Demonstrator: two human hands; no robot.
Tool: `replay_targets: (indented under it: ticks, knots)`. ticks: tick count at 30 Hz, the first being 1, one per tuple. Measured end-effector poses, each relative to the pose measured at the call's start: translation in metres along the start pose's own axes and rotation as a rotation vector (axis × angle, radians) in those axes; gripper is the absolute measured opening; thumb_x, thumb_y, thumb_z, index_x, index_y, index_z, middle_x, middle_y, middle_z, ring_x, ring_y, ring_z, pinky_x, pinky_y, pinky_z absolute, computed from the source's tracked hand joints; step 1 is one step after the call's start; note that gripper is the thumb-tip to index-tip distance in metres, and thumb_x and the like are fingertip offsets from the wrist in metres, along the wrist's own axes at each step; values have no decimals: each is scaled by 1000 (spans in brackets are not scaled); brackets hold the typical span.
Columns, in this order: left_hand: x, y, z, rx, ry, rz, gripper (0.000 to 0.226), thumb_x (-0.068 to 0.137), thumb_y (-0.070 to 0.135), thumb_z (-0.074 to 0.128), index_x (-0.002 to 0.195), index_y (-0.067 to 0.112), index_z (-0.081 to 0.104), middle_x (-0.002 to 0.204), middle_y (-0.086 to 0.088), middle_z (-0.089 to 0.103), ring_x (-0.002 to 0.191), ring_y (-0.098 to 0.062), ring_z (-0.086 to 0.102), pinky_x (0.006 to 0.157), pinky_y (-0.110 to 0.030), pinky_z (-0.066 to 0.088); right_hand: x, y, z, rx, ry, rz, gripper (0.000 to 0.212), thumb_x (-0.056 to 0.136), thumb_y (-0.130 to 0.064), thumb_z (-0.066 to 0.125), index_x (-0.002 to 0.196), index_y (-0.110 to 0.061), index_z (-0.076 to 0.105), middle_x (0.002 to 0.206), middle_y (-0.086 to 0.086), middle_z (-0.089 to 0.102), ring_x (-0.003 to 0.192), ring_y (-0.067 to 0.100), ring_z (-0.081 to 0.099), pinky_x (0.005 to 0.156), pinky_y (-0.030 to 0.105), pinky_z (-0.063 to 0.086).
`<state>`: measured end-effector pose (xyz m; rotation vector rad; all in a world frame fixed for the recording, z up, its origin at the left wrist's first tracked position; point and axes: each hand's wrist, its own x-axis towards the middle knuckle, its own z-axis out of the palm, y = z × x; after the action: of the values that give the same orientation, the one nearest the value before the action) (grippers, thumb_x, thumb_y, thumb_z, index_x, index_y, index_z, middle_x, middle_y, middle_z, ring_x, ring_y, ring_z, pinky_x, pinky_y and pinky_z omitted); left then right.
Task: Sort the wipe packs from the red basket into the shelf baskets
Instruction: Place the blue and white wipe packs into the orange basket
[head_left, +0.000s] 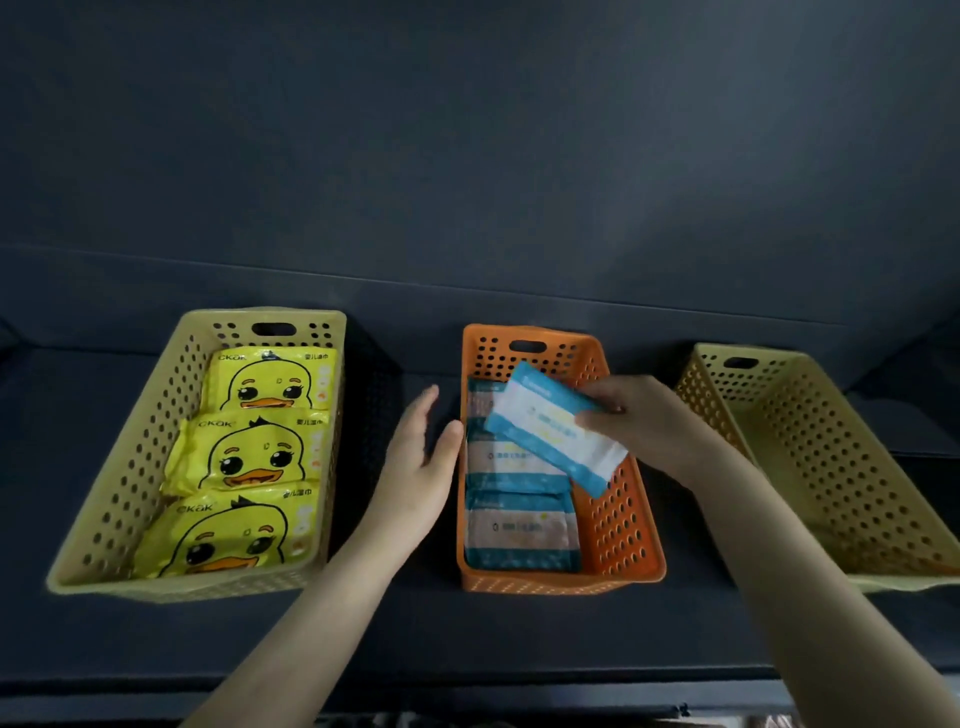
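Observation:
My right hand (641, 421) grips a blue and white wipe pack (545, 428), tilted above the orange basket (621, 525) in the middle of the shelf. Three blue and white packs (514, 530) lie in that basket in a row. My left hand (421, 457) is open with straight fingers, its thumb against the orange basket's left wall. The yellow basket (124, 467) on the left holds three yellow duck-print packs (249, 457). The red basket is out of view.
A second yellow basket (831, 467) stands at the right with nothing visible inside. All three baskets sit on a dark shelf (467, 634) with a dark back wall. The shelf's front edge runs along the bottom of the view.

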<state>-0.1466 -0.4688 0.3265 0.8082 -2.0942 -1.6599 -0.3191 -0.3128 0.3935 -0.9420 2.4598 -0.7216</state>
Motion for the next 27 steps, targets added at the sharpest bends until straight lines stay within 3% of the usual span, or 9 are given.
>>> replay_targets:
  ticks: [3, 5, 8, 11, 15, 18, 25, 27]
  knots:
    - [-2, -9, 9, -49, -135, -120, 69, 92, 56, 37, 153, 32, 13, 159, 9, 17, 145, -9, 19, 119, -34, 18, -3, 1, 9, -256, -205, 29, 23, 92, -24, 62, 115, -21, 66, 97, -9, 66, 82, 2, 63, 66, 19, 49]
    - [-3, -12, 13, -123, -196, -117, 65, 95, 54, 31, 153, 33, 10, 159, 13, 16, 143, -2, 19, 115, -21, 18, -6, -2, 28, -252, -364, 11, 19, 92, -24, 62, 109, -17, 68, 98, -6, 67, 85, 7, 66, 74, 27, 56]
    - [0, -10, 9, -147, -255, -27, 51, 101, 42, 30, 149, 39, 14, 144, 36, 21, 126, 24, 24, 101, 3, 21, -5, 1, 57, -237, -454, -28, 23, 92, -21, 62, 114, -16, 67, 111, -6, 66, 101, 8, 62, 92, 30, 52]
    - [3, -10, 6, -170, -329, 27, 46, 104, 33, 29, 149, 38, 20, 131, 44, 34, 121, 29, 30, 95, 3, 30, -1, 13, 74, -267, -446, -28, 25, 93, -22, 60, 117, -20, 64, 118, -7, 61, 108, 8, 58, 93, 26, 47]
    - [4, -18, 9, -222, -342, 34, 47, 105, 30, 27, 152, 30, 21, 137, 35, 41, 128, 17, 36, 94, -1, 33, -1, 25, 81, -239, -388, -85, 32, 90, -20, 63, 120, -28, 59, 126, -9, 51, 114, 7, 52, 99, 29, 46]
    - [4, -19, 9, -198, -330, 25, 47, 105, 31, 27, 151, 32, 22, 136, 37, 41, 127, 18, 35, 92, 1, 32, -1, 24, 83, -301, -322, -143, 29, 89, -23, 64, 116, -31, 60, 124, -9, 51, 114, 8, 49, 103, 32, 42]
    - [3, -18, 10, -196, -339, 23, 46, 104, 37, 27, 150, 39, 24, 141, 30, 43, 130, 11, 39, 101, -10, 37, -2, 22, 88, -298, -227, -147, 26, 84, -22, 69, 105, -31, 57, 115, -11, 51, 109, 9, 49, 97, 32, 45]
    - [2, -17, 10, -177, -320, 13, 46, 104, 42, 27, 149, 41, 24, 147, 26, 39, 134, 7, 36, 110, -23, 33, -1, 23, 89, -309, -236, -134, 24, 84, -20, 69, 104, -29, 59, 115, -9, 52, 108, 10, 51, 95, 31, 45]
